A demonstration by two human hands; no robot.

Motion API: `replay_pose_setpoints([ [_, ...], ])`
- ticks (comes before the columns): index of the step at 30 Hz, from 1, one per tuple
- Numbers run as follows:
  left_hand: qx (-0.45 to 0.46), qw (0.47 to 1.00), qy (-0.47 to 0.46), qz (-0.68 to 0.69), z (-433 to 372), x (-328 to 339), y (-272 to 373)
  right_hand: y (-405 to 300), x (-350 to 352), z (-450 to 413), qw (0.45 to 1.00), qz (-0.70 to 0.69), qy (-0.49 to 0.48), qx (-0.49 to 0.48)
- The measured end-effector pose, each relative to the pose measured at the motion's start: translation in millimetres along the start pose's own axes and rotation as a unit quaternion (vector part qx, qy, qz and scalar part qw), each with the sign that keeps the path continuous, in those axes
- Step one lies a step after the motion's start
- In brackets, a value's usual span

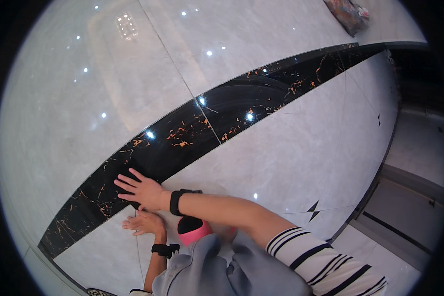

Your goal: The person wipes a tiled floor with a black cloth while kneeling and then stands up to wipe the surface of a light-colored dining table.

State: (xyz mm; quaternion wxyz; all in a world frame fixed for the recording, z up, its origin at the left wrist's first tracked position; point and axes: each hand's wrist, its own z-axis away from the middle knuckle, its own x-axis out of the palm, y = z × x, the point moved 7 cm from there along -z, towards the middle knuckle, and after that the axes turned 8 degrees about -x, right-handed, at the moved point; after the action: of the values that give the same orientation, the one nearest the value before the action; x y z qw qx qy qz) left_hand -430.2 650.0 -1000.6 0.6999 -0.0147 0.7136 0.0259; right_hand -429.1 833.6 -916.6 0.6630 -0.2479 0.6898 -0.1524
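Note:
My right hand point(142, 190) reaches across from the right with its fingers spread. It is over a glossy black stone border strip point(185, 137) with orange veining, and looks flat on it, though contact is hard to confirm. My left hand point(148, 224) is just below it, fingers apart, over the pale polished floor tile point(96, 240) beside the strip. Neither hand holds anything. Each wrist wears a black band, the right band point(177, 202) and the left band point(164, 250). Grey trousers point(214, 270) and a pink-and-black shoe point(194, 230) show beneath my arms.
Pale glossy tiles point(133, 74) with light reflections lie beyond the strip. A clear plastic bag point(349, 16) with mixed contents sits at the far upper right. Grey metal-edged frames point(399, 218) line the right side. A patterned edge point(98, 292) shows at the bottom left.

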Motion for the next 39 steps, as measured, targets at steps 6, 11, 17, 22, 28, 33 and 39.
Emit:
replay_pose_setpoints([
  [6,-0.05,0.998,-0.03,-0.027,-8,-9,-3,99,-81,52,0.984,0.066,0.098,0.136],
  [11,-0.046,0.995,-0.035,0.076,-12,-19,5,232,-180,180,0.869,0.186,0.199,0.413],
  [17,-0.118,0.971,-0.103,0.181,-11,-51,26,288,-211,480,0.696,0.303,0.252,0.6],
  [22,0.273,0.911,-0.025,0.309,28,-113,133,201,-147,741,0.551,0.237,0.197,0.775],
  [28,0.499,0.847,-0.046,0.178,87,-116,256,56,-43,933,0.297,0.071,0.266,0.914],
  [33,0.532,0.836,-0.061,0.118,98,-105,312,89,-55,929,0.186,0.062,0.283,0.939],
  [39,0.548,0.83,-0.072,0.079,87,-91,362,256,-182,712,0.451,0.226,0.165,0.848],
])
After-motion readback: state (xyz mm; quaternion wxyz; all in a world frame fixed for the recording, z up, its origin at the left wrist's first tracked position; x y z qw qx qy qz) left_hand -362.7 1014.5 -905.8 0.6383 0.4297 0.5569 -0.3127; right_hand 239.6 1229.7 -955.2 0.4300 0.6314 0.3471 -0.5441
